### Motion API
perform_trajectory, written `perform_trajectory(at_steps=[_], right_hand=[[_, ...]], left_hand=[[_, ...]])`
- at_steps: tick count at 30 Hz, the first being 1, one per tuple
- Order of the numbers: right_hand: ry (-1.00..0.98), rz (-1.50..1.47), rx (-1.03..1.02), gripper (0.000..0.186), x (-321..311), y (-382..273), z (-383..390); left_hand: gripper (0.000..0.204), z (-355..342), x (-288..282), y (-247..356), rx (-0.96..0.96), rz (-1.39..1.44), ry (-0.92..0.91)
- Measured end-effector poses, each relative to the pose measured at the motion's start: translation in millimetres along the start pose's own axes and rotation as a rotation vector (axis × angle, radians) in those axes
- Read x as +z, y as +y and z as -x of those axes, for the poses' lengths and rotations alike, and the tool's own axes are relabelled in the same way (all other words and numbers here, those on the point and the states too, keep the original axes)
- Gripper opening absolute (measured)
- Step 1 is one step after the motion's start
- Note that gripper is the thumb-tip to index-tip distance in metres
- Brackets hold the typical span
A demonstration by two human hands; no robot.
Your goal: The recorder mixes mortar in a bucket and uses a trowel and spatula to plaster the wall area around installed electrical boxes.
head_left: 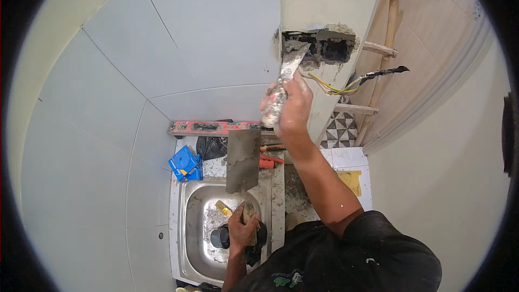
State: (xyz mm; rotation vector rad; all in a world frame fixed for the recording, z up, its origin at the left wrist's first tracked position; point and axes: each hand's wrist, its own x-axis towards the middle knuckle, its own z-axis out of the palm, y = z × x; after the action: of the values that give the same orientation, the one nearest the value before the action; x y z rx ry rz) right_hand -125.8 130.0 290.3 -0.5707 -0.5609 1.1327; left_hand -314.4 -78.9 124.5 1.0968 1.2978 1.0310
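Note:
My right hand is closed around the mortar-crusted handle of a putty knife. Its blade tip, with grey mortar on it, is at the left side of a rough wall opening holding black electrical boxes. Fresh mortar lines part of the opening's edge. Over the sink, my left hand grips the handle of a wide, flat trowel, its blade smeared with wet grey mortar. Yellow-green and other wires hang out of the wall just right of my right hand.
Below the trowel is a steel sink with a dark plastic fitting in it. A red spirit level lies along the wall behind blue boxes and red-handled tools. A wooden ladder stands at the right.

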Motion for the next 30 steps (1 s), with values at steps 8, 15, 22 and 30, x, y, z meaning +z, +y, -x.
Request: perform_trajectory(at_steps=[8, 15, 22, 30], right_hand=[[0.236, 0.590, -0.256, 0.057, 25, 42, -27], [0.297, 0.793, -0.261, 0.077, 58, 30, -26], [0.237, 0.816, -0.350, 0.076, 46, 26, -31], [-0.045, 0.687, -0.144, 0.064, -2, -5, -16]], left_hand=[[0.039, 4, 6, 7, -0.065, 0.008, 0.024], [0.042, 5, 1, 5, -0.086, -0.027, 0.031], [0.042, 0, -6, -9, 0.019, -0.065, 0.045], [0.040, -5, 6, -5, -0.035, -0.015, -0.017]])
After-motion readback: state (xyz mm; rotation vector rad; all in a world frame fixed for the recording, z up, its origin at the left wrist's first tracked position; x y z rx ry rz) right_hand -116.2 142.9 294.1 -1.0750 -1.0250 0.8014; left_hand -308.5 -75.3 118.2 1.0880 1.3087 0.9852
